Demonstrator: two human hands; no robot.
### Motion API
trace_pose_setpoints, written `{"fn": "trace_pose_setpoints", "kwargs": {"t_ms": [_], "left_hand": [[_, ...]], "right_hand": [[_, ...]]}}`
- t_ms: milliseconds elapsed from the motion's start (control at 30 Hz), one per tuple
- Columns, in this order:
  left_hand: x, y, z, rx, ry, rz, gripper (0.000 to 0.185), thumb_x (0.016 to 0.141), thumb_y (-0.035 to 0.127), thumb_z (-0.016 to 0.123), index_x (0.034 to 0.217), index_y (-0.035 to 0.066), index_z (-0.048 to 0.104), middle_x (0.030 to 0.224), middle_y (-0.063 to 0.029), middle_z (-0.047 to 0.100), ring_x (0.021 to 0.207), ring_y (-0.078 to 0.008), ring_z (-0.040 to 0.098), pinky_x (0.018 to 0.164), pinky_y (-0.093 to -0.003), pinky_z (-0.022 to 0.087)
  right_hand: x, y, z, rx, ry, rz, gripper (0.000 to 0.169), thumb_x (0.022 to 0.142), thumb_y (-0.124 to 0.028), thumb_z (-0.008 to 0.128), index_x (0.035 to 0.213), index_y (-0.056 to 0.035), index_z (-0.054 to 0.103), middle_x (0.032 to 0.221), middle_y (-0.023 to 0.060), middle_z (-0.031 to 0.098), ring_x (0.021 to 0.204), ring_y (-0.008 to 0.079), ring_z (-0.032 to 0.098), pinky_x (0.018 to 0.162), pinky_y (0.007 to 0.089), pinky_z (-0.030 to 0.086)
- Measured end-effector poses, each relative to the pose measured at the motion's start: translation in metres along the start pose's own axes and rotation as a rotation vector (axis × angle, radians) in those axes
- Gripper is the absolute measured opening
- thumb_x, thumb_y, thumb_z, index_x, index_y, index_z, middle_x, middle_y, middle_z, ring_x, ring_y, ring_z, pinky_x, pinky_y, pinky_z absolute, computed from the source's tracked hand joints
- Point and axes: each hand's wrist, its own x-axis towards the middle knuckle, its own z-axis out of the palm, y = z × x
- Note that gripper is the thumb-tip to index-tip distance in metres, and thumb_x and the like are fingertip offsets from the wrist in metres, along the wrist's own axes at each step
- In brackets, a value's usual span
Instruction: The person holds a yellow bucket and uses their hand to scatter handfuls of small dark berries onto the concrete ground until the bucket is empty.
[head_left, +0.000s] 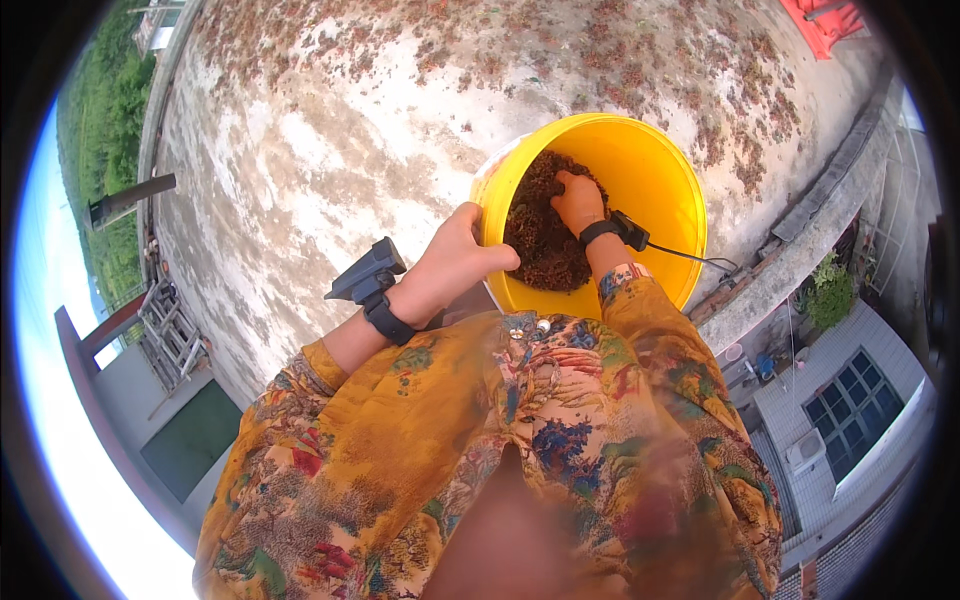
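Observation:
A yellow plastic bucket (651, 176) leans with its mouth turned toward me. Inside lies a heap of dark reddish-brown dried berry clusters (546, 244), which look like Sichuan peppercorns. My left hand (461, 251) grips the bucket's near left rim, the thumb hooked over the inside and the fingers outside, partly hidden. Down in the bucket, my right hand (580, 202) touches the heap with curled fingers. Whether it holds any of the clusters is hidden. Each wrist wears a black strap with a device; a cable (686, 255) runs from the right one over the rim.
Similar reddish clusters (622, 56) lie scattered over the pale concrete floor (322, 187). A low parapet (799, 274) borders the right side, with a drop to a courtyard beyond. A pipe (135, 201) juts in at the left. Red sheeting (825, 26) lies at the upper right.

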Motion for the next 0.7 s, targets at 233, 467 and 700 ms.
{"fn": "trace_pose_setpoints", "kwargs": {"t_ms": [233,467,700], "left_hand": [[0.015,-0.058,-0.043,-0.067,-0.026,-0.125,0.051,0.073,0.011,0.071,0.116,-0.003,0.047,0.103,-0.0107,0.058,0.090,-0.0188,0.063,0.076,-0.0328,0.056],[0.006,-0.084,-0.091,-0.046,0.057,-0.111,0.052,0.073,0.011,0.071,0.116,-0.002,0.045,0.104,-0.0121,0.058,0.090,-0.0208,0.064,0.076,-0.0342,0.057],[-0.007,-0.096,-0.122,-0.025,0.143,-0.083,0.048,0.074,0.011,0.070,0.114,-0.001,0.047,0.103,-0.0108,0.060,0.090,-0.0194,0.065,0.074,-0.0327,0.057]], "right_hand": [[-0.053,-0.034,-0.052,0.604,0.151,0.004,0.031,0.072,-0.014,0.074,0.100,-0.0026,0.065,0.085,0.0090,0.066,0.081,0.0204,0.063,0.078,0.0325,0.050],[-0.067,0.043,-0.148,0.555,0.640,0.224,0.072,0.079,-0.018,0.076,0.141,-0.0007,0.043,0.117,0.0148,0.063,0.099,0.0203,0.063,0.081,0.0298,0.053],[-0.075,0.085,-0.152,0.596,0.737,0.327,0.055,0.083,-0.019,0.073,0.130,0.0007,0.054,0.122,0.0156,0.063,0.105,0.0192,0.063,0.089,0.0312,0.050]]}}
